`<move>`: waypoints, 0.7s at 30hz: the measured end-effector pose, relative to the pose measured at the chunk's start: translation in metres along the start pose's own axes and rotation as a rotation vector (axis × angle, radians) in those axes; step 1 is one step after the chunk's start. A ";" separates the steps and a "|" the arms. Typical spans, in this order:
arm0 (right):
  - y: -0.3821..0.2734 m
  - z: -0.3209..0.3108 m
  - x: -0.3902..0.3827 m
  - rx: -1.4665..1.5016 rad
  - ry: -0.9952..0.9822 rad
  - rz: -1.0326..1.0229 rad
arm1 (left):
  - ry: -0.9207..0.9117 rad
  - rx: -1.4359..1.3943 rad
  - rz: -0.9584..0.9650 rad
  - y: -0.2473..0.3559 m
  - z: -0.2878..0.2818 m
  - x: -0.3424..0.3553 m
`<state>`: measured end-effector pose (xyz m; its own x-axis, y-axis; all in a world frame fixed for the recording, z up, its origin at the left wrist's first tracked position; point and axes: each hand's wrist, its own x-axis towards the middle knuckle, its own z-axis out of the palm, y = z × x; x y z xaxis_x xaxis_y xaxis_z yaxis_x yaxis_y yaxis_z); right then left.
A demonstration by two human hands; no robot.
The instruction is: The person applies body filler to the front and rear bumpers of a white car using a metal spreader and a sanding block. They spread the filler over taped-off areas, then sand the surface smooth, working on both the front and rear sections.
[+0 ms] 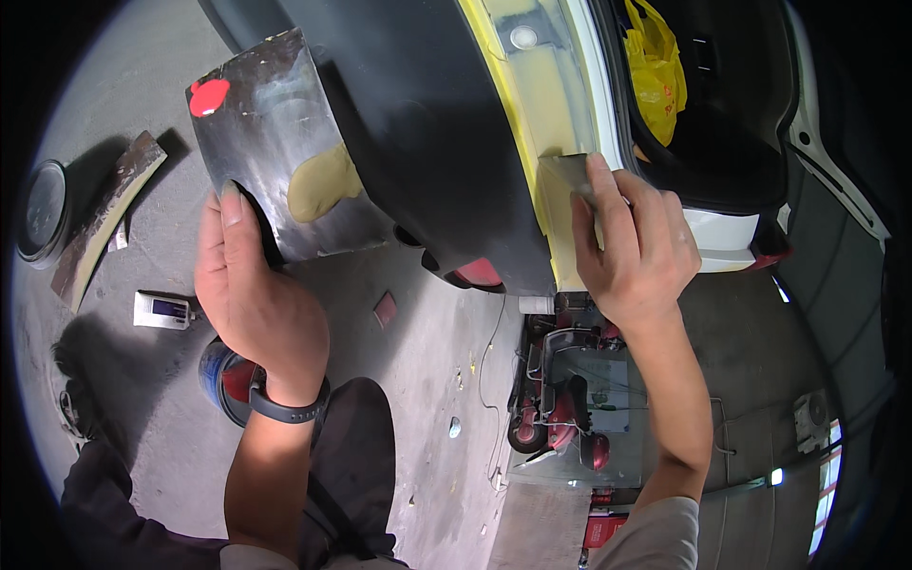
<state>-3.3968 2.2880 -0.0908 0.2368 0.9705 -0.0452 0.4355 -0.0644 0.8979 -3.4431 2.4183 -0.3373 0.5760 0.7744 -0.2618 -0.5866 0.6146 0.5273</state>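
My left hand (pixel 261 299) grips the lower edge of a grey metal mixing plate (pixel 271 119), thumb on top. A beige lump of body filler (pixel 323 185) and a bright red dab of paste (pixel 209 97) lie on the plate. With my right hand (pixel 641 237) I hold a thin, flat filler spreader (pixel 567 180) against a car's rear body panel (pixel 541 90). Pale filler is smeared over that panel. Yellow masking tape (pixel 503 76) runs between it and the black bumper (pixel 408 95).
On the grey floor at left are a round dark tub (pixel 43 214), a curved strip (pixel 109 223), a white tube (pixel 163 311) and a tin (pixel 220 380). A yellow plastic bag (pixel 654 76) hangs by the trunk opening. Beyond the bumper stands a red scooter (pixel 565 413).
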 end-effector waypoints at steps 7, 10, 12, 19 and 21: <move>-0.001 0.006 -0.046 -0.014 0.054 -0.029 | -0.100 0.566 0.604 -0.018 -0.010 -0.001; 0.000 0.011 -0.067 -0.019 0.099 -0.045 | -0.100 0.341 0.218 -0.019 -0.017 -0.009; 0.000 0.012 -0.081 -0.014 0.097 -0.036 | -0.059 0.234 0.097 -0.021 -0.021 -0.013; -0.003 0.013 -0.125 0.011 0.076 0.018 | -0.157 0.725 0.592 -0.041 -0.035 -0.021; -0.004 0.011 -0.136 0.031 0.043 0.024 | -0.156 0.701 0.628 -0.046 -0.039 -0.024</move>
<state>-3.4216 2.1533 -0.0931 0.2099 0.9777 -0.0042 0.4572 -0.0944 0.8844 -3.4520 2.3779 -0.3865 0.3710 0.8725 0.3180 -0.3686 -0.1760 0.9128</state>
